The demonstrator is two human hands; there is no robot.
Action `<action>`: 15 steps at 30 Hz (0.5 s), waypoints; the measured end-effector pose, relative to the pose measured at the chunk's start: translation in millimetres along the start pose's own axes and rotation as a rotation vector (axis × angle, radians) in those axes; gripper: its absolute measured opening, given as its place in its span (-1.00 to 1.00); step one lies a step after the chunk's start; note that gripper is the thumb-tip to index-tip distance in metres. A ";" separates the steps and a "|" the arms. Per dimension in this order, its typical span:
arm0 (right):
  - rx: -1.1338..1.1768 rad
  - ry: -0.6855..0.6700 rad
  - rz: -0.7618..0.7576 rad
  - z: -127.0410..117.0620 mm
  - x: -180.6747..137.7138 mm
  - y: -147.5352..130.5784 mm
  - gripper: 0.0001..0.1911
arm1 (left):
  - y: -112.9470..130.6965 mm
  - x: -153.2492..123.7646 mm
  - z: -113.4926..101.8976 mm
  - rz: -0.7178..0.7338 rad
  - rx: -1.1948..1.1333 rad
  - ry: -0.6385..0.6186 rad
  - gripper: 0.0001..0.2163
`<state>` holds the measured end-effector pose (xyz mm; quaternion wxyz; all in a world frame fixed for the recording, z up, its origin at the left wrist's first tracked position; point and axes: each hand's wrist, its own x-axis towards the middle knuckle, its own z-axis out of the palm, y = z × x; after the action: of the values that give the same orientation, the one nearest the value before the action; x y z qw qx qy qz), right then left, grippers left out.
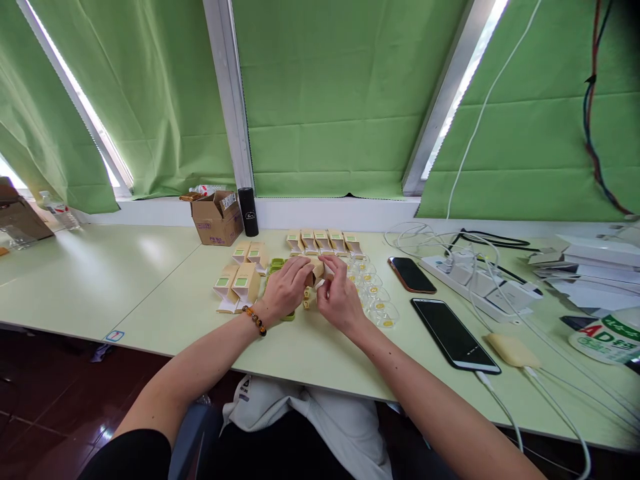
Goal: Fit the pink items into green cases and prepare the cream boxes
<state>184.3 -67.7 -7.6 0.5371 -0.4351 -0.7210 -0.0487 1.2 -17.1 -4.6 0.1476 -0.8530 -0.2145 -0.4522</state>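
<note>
Both of my hands meet over the middle of the table around a small beige paper box (319, 268). My left hand (287, 288) pinches it from the left, and my right hand (341, 297) has its fingers closed at its right side. The fingers hide much of the box. Several similar boxes with green labels (247, 283) stand to the left with flaps open, and another row of boxes (323, 241) stands behind. Green pieces (276, 265) and small yellow pieces (306, 301) lie partly covered under my hands. Clear plastic cups with yellow centres (383, 311) sit beside my right hand.
Two phones (455, 335) (413, 275) lie at the right, near a white power strip (480, 288) with tangled cables. A beige power bank (513, 350) sits closer. Behind on the left stand a cardboard box (216, 219) and a black cylinder (248, 212).
</note>
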 end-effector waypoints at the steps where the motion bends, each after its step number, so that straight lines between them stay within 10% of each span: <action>1: 0.014 0.009 0.003 -0.3 -0.1 0.4 -0.33 | -0.5 -0.8 0.6 -0.018 -0.021 0.003 -0.50; 15: -0.065 0.372 -0.323 -18.5 20.8 4.2 -0.48 | -1.1 -4.4 6.4 -0.122 -0.149 -0.007 -0.61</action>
<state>199.7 -63.1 15.5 0.6315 -0.3150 -0.6679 -0.2362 3.0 -14.3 -11.7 0.0549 -0.8485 -0.2324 -0.4722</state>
